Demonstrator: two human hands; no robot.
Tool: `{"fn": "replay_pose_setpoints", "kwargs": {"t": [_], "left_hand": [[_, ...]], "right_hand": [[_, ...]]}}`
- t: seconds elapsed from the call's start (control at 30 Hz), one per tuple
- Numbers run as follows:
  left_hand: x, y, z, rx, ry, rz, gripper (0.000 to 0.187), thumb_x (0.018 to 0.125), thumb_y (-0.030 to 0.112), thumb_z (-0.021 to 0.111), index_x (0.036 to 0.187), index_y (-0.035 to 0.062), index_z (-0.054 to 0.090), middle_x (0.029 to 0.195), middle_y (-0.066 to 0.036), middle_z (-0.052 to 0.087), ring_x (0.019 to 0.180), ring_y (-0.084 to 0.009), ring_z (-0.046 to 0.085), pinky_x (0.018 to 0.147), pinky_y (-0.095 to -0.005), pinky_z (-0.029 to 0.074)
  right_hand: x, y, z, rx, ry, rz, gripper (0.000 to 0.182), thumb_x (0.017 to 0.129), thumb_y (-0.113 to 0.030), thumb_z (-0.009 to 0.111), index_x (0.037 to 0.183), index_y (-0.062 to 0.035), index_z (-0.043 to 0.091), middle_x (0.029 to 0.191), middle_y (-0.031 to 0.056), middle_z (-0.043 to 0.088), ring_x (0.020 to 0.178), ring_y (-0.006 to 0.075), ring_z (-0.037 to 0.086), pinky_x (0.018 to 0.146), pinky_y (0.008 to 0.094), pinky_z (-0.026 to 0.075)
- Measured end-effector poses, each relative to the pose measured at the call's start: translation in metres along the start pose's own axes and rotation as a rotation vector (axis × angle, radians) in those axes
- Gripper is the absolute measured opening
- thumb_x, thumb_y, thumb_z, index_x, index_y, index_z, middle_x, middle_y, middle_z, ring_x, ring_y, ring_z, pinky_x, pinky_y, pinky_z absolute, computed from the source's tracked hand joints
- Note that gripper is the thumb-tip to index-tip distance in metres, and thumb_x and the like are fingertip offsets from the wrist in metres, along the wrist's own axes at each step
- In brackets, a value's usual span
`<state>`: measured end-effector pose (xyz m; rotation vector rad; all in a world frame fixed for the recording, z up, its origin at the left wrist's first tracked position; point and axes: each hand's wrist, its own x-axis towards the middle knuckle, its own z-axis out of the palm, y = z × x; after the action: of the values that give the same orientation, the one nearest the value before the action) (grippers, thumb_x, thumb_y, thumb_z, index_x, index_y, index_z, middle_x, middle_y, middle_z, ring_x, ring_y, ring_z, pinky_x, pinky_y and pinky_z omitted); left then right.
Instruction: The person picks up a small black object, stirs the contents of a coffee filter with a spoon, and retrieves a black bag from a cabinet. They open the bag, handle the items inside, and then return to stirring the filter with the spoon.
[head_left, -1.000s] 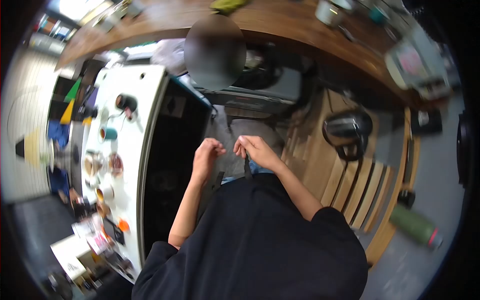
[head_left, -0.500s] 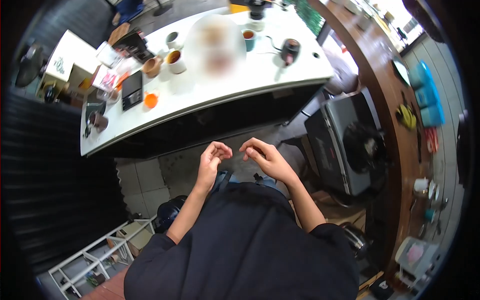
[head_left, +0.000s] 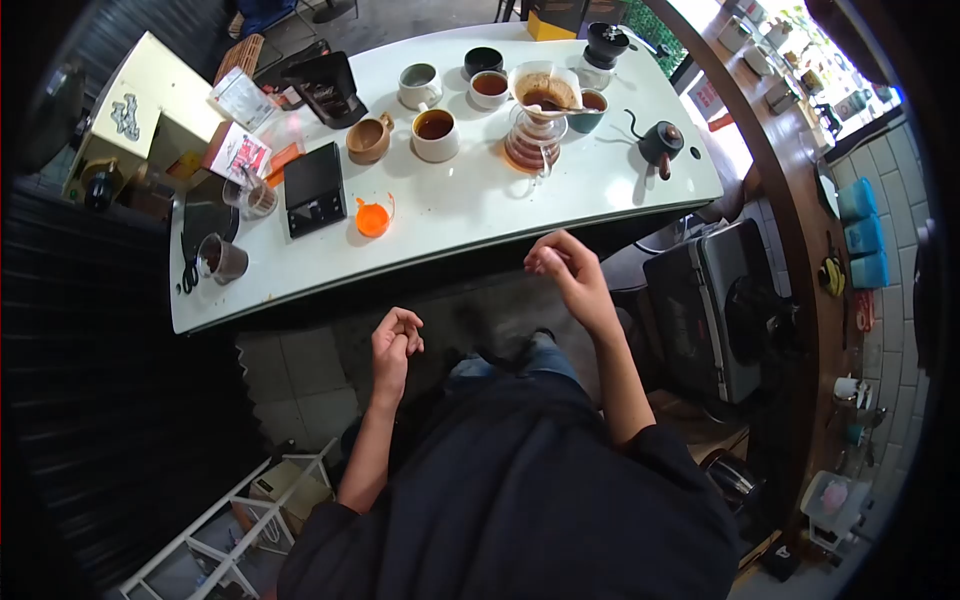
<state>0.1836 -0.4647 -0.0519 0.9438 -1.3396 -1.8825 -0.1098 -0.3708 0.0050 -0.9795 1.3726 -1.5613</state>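
My left hand (head_left: 396,352) hangs in the air before the table, its fingers loosely curled with nothing visible in them. My right hand (head_left: 572,272) is raised higher, near the table's front edge, fingers bent and no object showing. Beyond it on the white table (head_left: 450,190) stands a glass server (head_left: 530,148) with brown liquid, topped by a dripper (head_left: 546,88) with a paper filter and wet grounds. A black gooseneck kettle (head_left: 662,144) stands to the right. Left of the server are a white cup (head_left: 435,135), a brown cup (head_left: 369,138) and an orange scoop (head_left: 372,219).
A black scale (head_left: 315,188) and a glass of dark contents (head_left: 222,258) stand on the table's left part. A grinder (head_left: 604,48) is at the back right. A grey case (head_left: 705,310) and a wooden counter (head_left: 800,200) are on my right.
My hands have moved apart, the right one up towards the table edge and the left one slightly left and down. The view has shifted, and the blurred server and dripper are now clear.
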Motion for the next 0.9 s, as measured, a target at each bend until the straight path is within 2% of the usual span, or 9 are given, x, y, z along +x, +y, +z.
{"fn": "replay_pose_setpoints", "kwargs": {"t": [0.2, 0.33, 0.43, 0.47, 0.63, 0.7, 0.73, 0.8, 0.9], "left_hand": [[0.080, 0.012, 0.034, 0.079, -0.077, 0.108, 0.009, 0.101, 0.002, 0.054, 0.105, 0.0009, 0.062, 0.089, -0.003, 0.063, 0.082, -0.0097, 0.059, 0.079, -0.0241, 0.049], [0.134, 0.021, 0.072, 0.102, -0.123, 0.141, 0.027, 0.100, 0.004, 0.062, 0.126, 0.0017, 0.054, 0.114, -0.006, 0.062, 0.105, -0.0133, 0.062, 0.099, -0.0294, 0.050], [0.175, 0.028, 0.108, 0.185, -0.054, 0.251, 0.036, 0.098, 0.006, 0.065, 0.131, 0.0018, 0.051, 0.124, -0.008, 0.059, 0.114, -0.0151, 0.061, 0.103, -0.0308, 0.049], [0.188, 0.027, 0.115, 0.226, -0.060, 0.243, 0.050, 0.096, 0.010, 0.071, 0.139, 0.0029, 0.046, 0.135, -0.010, 0.055, 0.123, -0.0186, 0.058, 0.105, -0.0348, 0.049], [0.243, 0.035, 0.162, 0.446, 0.038, 0.320, 0.073, 0.088, 0.017, 0.082, 0.147, 0.0050, 0.039, 0.146, -0.013, 0.049, 0.134, -0.0268, 0.055, 0.110, -0.0432, 0.046], [0.257, 0.034, 0.178, 0.707, 0.081, 0.399, 0.081, 0.086, 0.024, 0.086, 0.149, 0.0044, 0.039, 0.147, -0.016, 0.049, 0.136, -0.0302, 0.053, 0.112, -0.0459, 0.045], [0.264, 0.028, 0.180, 0.696, 0.046, 0.385, 0.091, 0.082, 0.024, 0.089, 0.152, 0.0019, 0.034, 0.151, -0.019, 0.043, 0.141, -0.0361, 0.045, 0.115, -0.0477, 0.041], [0.277, 0.022, 0.187, 0.739, 0.060, 0.424, 0.093, 0.081, 0.024, 0.090, 0.152, 0.0014, 0.033, 0.151, -0.020, 0.042, 0.142, -0.0372, 0.044, 0.116, -0.0477, 0.041], [0.286, 0.017, 0.189, 0.758, 0.041, 0.475, 0.098, 0.078, 0.020, 0.091, 0.154, 0.0011, 0.032, 0.152, -0.021, 0.041, 0.143, -0.0405, 0.042, 0.118, -0.0482, 0.039]], "right_hand": [[0.041, -0.016, -0.049, -0.181, 0.264, -0.164, 0.017, 0.105, -0.014, 0.064, 0.100, 0.0008, 0.059, 0.087, 0.0020, 0.063, 0.083, 0.0088, 0.062, 0.079, 0.0256, 0.050], [0.095, -0.029, -0.096, -0.562, 0.377, -0.298, 0.027, 0.094, -0.017, 0.077, 0.093, -0.0002, 0.056, 0.079, 0.0056, 0.059, 0.071, 0.0140, 0.056, 0.070, 0.0298, 0.048], [0.129, -0.039, -0.123, -0.746, 0.253, -0.280, 0.036, 0.088, -0.022, 0.084, 0.090, -0.0018, 0.054, 0.076, 0.0082, 0.057, 0.067, 0.0202, 0.054, 0.064, 0.0335, 0.046], [0.140, -0.045, -0.130, -0.784, 0.184, -0.272, 0.039, 0.086, -0.025, 0.086, 0.089, -0.0023, 0.054, 0.075, 0.0075, 0.055, 0.067, 0.0212, 0.054, 0.063, 0.0346, 0.045], [0.180, -0.063, -0.151, -0.875, -0.061, -0.294, 0.032, 0.090, -0.024, 0.080, 0.085, -0.0038, 0.055, 0.077, 0.0083, 0.057, 0.071, 0.0281, 0.059, 0.065, 0.0397, 0.048], [0.197, -0.061, -0.158, -0.943, -0.141, -0.400, 0.023, 0.092, -0.019, 0.076, 0.087, -0.0045, 0.059, 0.078, 0.0079, 0.058, 0.075, 0.0274, 0.060, 0.069, 0.0405, 0.050], [0.203, -0.062, -0.159, -0.933, -0.155, -0.390, 0.023, 0.092, -0.019, 0.076, 0.087, -0.0045, 0.059, 0.078, 0.0079, 0.058, 0.075, 0.0274, 0.060, 0.069, 0.0405, 0.050], [0.218, -0.069, -0.159, -1.031, -0.175, -0.546, 0.017, 0.092, -0.017, 0.075, 0.090, -0.0056, 0.063, 0.081, 0.0071, 0.058, 0.078, 0.0271, 0.060, 0.071, 0.0410, 0.051], [0.237, -0.068, -0.158, -1.041, -0.215, -0.578, 0.018, 0.091, -0.018, 0.077, 0.091, -0.0064, 0.064, 0.085, 0.0063, 0.058, 0.081, 0.0268, 0.059, 0.073, 0.0411, 0.051]]}}
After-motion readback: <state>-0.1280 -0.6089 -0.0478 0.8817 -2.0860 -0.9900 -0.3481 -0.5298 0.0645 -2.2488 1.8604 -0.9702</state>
